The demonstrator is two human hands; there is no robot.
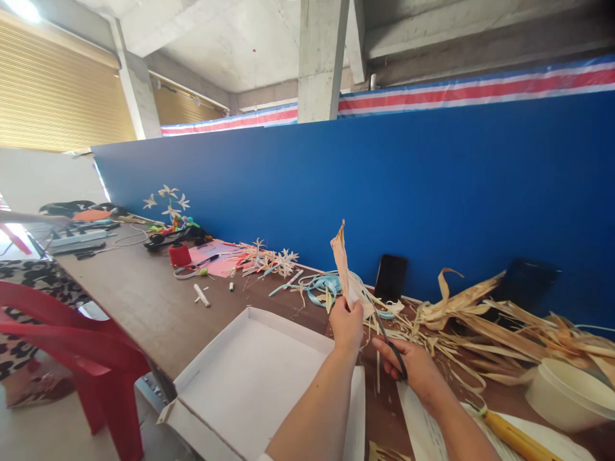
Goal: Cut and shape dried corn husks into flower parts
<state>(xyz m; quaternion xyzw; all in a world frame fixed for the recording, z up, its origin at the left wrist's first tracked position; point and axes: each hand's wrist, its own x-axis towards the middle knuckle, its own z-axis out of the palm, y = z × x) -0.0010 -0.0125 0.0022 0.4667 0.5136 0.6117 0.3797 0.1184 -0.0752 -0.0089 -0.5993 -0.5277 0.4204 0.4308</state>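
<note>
My left hand (346, 325) is raised above the table and pinches the lower end of a dried corn husk strip (343, 264), which stands up tall and tan. My right hand (414, 368) sits just to the right of it, fingers closed through the black handles of a pair of scissors (388, 337). The scissor blades point up and left toward the base of the husk strip. A heap of dried husks (485, 320) lies on the table right behind and to the right of both hands.
A shallow white cardboard box lid (230, 358) lies below my left arm. A white bowl (567, 394) and a yellow-handled tool (514, 438) are at right. A black phone (390, 277) leans on the blue partition (384, 192). Husk flowers (269, 259), red spool (179, 254), red chair (72, 358) stand left.
</note>
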